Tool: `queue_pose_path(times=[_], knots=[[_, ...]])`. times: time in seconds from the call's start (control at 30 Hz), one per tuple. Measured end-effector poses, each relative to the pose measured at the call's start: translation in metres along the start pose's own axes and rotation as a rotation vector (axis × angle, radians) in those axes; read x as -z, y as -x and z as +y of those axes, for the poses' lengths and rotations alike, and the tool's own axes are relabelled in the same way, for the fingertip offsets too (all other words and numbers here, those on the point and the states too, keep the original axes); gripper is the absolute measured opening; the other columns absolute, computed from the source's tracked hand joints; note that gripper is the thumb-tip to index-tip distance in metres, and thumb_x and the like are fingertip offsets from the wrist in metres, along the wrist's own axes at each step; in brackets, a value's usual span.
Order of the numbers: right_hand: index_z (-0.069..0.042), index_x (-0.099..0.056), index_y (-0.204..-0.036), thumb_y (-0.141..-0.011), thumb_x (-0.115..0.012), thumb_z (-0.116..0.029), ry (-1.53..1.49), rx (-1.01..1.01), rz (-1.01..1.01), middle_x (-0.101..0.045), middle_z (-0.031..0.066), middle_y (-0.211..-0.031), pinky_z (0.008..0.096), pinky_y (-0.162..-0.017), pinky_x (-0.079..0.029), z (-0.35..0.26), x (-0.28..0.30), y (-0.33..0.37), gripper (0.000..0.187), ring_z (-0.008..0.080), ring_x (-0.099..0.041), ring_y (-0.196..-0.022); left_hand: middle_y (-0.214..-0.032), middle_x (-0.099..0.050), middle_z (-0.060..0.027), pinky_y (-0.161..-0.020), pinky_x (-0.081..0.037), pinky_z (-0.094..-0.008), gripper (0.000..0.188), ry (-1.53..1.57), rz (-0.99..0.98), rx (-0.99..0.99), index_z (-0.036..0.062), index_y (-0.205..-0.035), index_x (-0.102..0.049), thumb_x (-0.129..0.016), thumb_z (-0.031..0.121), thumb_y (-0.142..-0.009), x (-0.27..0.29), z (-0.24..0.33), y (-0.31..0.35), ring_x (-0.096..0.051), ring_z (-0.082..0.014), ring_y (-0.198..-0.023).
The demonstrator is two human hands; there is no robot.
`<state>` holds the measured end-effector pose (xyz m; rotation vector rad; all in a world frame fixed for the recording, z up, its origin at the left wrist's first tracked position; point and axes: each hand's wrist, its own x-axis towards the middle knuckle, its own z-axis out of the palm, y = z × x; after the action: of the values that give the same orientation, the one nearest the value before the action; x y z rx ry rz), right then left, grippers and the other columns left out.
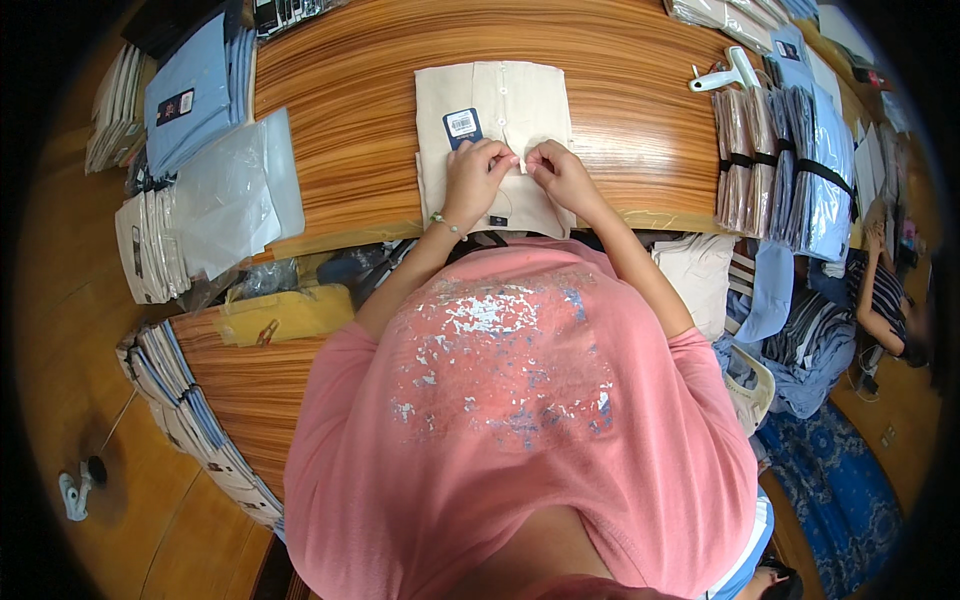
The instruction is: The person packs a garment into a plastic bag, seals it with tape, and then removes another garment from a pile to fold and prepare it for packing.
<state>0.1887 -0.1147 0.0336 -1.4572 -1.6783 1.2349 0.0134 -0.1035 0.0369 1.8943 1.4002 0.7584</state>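
Observation:
A folded cream button-front shirt lies on the wooden table before me, with its row of buttons running down the middle. A dark blue hang tag with a white label rests on its left half. My left hand is closed in a pinch just below the tag, beside the button line. Opposite it, my right hand pinches too, its fingertips close to the left ones. What sits between the fingertips is too small to make out. A thin cord seems to loop below them, near a small dark label at the shirt's lower edge.
Bagged shirts in strapped bundles stand at the right, with a white handled tool behind them. Clear plastic bags and blue folded shirts are stacked at the left. Another person sits at the far right.

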Motion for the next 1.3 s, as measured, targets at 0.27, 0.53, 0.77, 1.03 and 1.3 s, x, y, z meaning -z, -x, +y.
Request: queue_pose_path(times=[0.27, 0.53, 0.77, 1.03, 1.3], knots=[[0.000, -0.057, -0.083, -0.080, -0.059, -0.004, 0.033, 0.015, -0.022, -0.052, 0.0070, -0.078, 0.0274, -0.062, -0.040, 0.001, -0.002, -0.001, 0.005, 0.0149, -0.048, -0.067, -0.077, -0.059, -0.0066, -0.069, -0.042, -0.0343, 0.014, 0.093, 0.012, -0.045, 0.0028, -0.078, -0.061, -0.062, 0.017, -0.081, 0.012, -0.003, 0.005, -0.054, -0.0233, -0.074], [0.000, -0.060, -0.083, -0.081, -0.059, -0.006, 0.080, 0.037, 0.068, -0.056, 0.0084, -0.080, 0.0286, -0.065, -0.044, -0.003, 0.017, -0.004, 0.006, 0.0174, -0.053, -0.071, -0.082, -0.058, -0.0031, -0.076, -0.034, -0.0344, 0.009, -0.150, 0.001, -0.119, 0.0077, -0.078, -0.060, -0.061, 0.017, -0.080, 0.018, 0.012, 0.013, -0.051, -0.0229, -0.083], [-0.002, -0.062, -0.098, -0.081, -0.054, -0.008, 0.729, 0.015, 0.785, -0.060, 0.0174, -0.094, 0.0384, -0.080, -0.045, 0.085, 0.182, -0.085, 0.020, 0.0305, -0.055, -0.096, -0.080, -0.059, -0.0021, -0.075, -0.034, -0.0344, 0.007, -0.165, 0.011, -0.085, 0.0080, -0.074, -0.060, -0.063, 0.014, -0.075, 0.019, 0.016, 0.016, -0.052, -0.0220, -0.081], [-0.009, -0.060, -0.115, -0.089, -0.041, -0.020, 1.619, -0.751, 0.090, -0.057, 0.0112, -0.121, 0.0653, -0.092, -0.027, 0.079, 0.256, -0.147, 0.034, 0.0339, -0.049, -0.117, -0.078, -0.060, -0.0008, -0.076, -0.033, -0.0334, 0.007, -0.192, 0.072, -0.066, 0.0087, -0.072, -0.059, -0.066, 0.013, -0.071, 0.016, 0.019, 0.023, -0.052, -0.0207, -0.080], [-0.008, -0.054, -0.109, -0.083, -0.054, -0.017, 1.313, -0.131, 0.366, -0.060, 0.0199, -0.105, 0.0479, -0.082, -0.046, 0.147, 0.253, -0.156, 0.028, 0.0408, -0.058, -0.093, -0.079, -0.061, 0.0044, -0.077, -0.031, -0.0336, 0.007, -0.163, 0.121, -0.104, 0.0120, -0.070, -0.060, -0.065, 0.015, -0.072, 0.009, 0.017, 0.027, -0.050, -0.0176, -0.081]])
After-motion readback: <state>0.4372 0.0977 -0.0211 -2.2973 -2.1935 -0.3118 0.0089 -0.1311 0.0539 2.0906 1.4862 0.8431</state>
